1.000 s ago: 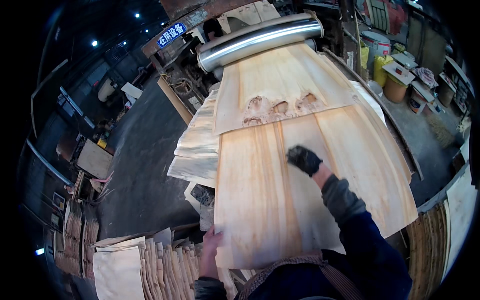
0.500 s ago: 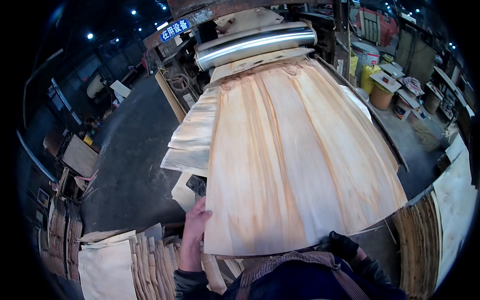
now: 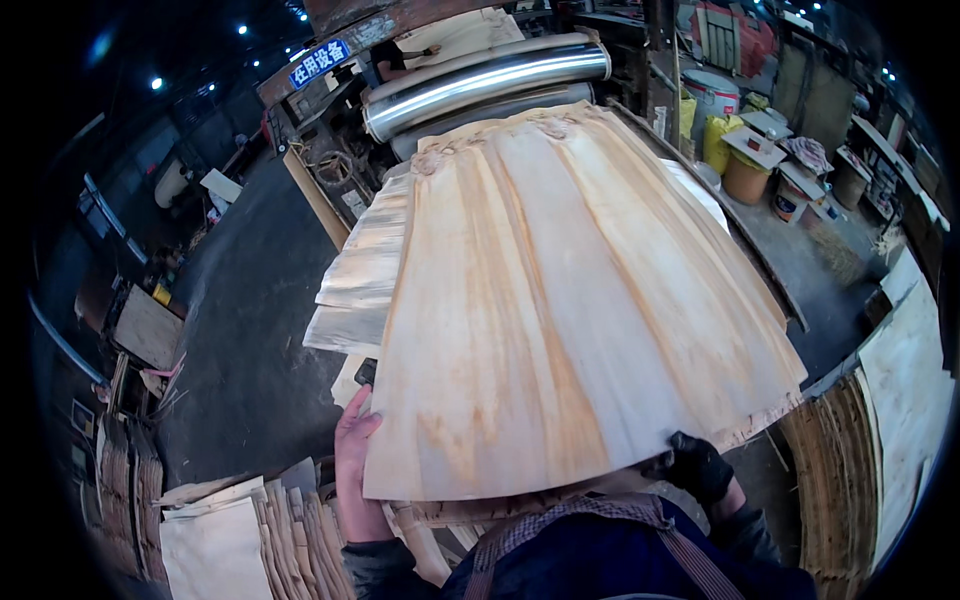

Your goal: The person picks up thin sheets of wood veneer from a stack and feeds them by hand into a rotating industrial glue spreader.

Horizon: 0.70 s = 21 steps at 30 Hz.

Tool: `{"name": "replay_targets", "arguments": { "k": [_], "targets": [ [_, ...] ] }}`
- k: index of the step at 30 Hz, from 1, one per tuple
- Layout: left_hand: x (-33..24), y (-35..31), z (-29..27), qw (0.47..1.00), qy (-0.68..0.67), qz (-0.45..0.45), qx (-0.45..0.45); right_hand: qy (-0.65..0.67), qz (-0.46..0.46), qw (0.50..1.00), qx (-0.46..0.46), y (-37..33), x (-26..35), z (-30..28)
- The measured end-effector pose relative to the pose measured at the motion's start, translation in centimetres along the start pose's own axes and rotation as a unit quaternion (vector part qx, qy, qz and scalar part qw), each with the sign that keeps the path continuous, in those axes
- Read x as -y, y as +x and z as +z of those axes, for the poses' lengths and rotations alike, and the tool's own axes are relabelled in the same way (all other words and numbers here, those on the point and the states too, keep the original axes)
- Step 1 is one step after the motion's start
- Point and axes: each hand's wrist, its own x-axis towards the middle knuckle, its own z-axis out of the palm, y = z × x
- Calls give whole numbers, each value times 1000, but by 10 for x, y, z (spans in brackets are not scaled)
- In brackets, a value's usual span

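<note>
A large, thin wood veneer sheet [image 3: 500, 330], pale with orange-brown streaks, stretches away from my body and lies over other sheets. My left hand [image 3: 355, 430], bare, is at its left edge near the close corner. The fingers point up and apart, with the thumb against or just beside the edge; some fingertips are hard to make out. On the near edge, right of the middle, my right hand [image 3: 697, 467] in a black glove grips the sheet with bent fingers. Its fingertips are partly hidden at the edge.
Beyond the sheet's far end is a shiny metal roller [image 3: 490, 85], with another person's arm [image 3: 410, 58] behind it. Stacked veneer stands at lower left [image 3: 215, 540] and right [image 3: 835, 470]. Buckets and a drum [image 3: 713, 95] stand at the far right.
The sheet's near end has shifted left, and my left hand with it. Its far end now sits apart from the roller. Another person's arm has come into view behind the roller.
</note>
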Motion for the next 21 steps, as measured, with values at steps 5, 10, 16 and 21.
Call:
{"name": "replay_targets", "arguments": {
  "k": [5,10,16,21],
  "targets": [
    [44,48,-11,991,108,-73,-23,28,-19,999,22,64,30,10],
    [83,52,-29,970,219,-32,-104,52,-10,999,7,133,50,18],
    [117,19,-32,855,518,1,-17,112,22,993,25,254,77,46],
    [145,12,-40,832,544,65,-91,112,-31,989,95,375,100,64]
  ]
}}
